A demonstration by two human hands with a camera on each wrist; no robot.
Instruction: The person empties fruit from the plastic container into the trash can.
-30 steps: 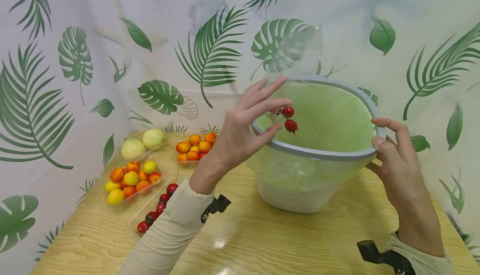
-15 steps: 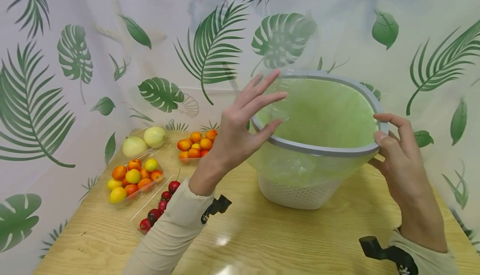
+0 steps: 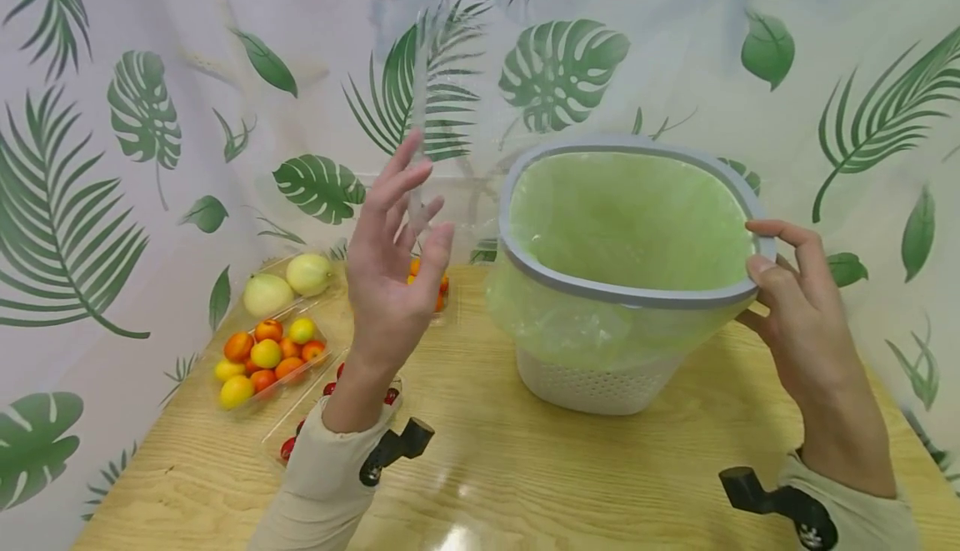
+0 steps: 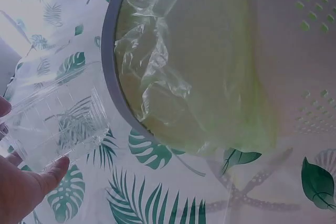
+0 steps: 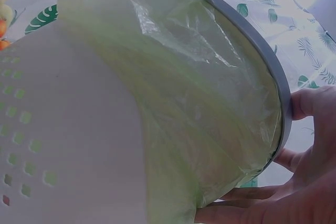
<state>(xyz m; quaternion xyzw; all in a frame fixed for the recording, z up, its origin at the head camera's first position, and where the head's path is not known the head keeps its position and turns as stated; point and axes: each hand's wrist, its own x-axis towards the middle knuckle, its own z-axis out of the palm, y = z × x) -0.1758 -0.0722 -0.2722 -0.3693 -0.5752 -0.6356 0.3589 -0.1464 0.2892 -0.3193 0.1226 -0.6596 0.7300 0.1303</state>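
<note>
Head cam: our right hand (image 3: 802, 318) grips the bin (image 3: 630, 284) rim, tipping it toward us; left hand (image 3: 390, 276) pinches an empty clear tray (image 3: 420, 117) upright.

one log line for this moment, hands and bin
left hand: holds clear tray, raised beside bin | right hand: grips bin rim, bin tilted | bin: green liner, on table

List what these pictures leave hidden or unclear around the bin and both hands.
- Bin bottom, head view: the green liner and tilt hide any contents.
- Right hand palm side, behind the rim.
- Clear tray in the left hand: its contents unreadable.
- Red fruit tray: covered by the left sleeve.
</note>
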